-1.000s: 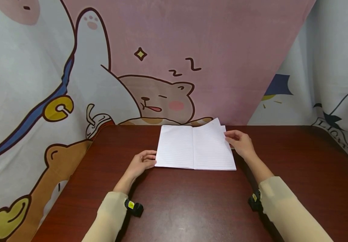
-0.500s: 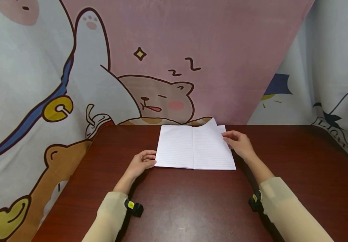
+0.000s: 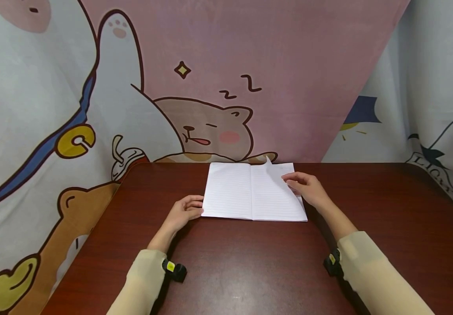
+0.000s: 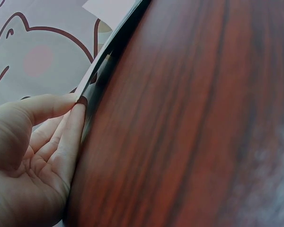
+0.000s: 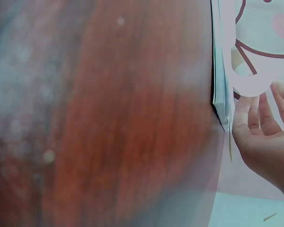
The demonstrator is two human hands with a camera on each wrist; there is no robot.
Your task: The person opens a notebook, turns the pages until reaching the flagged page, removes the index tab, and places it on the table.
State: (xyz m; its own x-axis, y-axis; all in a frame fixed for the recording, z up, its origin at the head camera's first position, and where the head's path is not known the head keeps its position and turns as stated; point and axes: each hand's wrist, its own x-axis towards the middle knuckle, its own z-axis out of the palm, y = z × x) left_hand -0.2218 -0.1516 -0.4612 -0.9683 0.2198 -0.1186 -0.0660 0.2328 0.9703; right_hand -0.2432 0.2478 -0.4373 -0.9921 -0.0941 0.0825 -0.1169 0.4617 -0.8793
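An open notebook [image 3: 228,192] with white lined pages lies on the table in the head view. My left hand [image 3: 180,214] is at its left edge. Thumb and finger pinch the cover and pages there, as the left wrist view shows the notebook's edge [image 4: 91,72] between them. At the right side, my right hand [image 3: 309,188] holds the outer edge of a raised right-hand page [image 3: 271,188] between thumb and fingers. That page curls up and inward, its far corner standing above the pages beneath. In the right wrist view the curved page [image 5: 251,85] rises off the notebook's thick edge [image 5: 218,71].
The dark reddish-brown wooden table [image 3: 234,271] extends around the notebook. Behind it hangs a cloth backdrop [image 3: 309,87] with cartoon animals, close to the table's far edge. A small black wrist camera [image 3: 177,271] sits on the left wrist, another camera [image 3: 331,262] on the right.
My right hand has moved slightly left, drawing the page's edge inward, so the page curls more and uncovers more of the sheet below. The left hand has stayed put.
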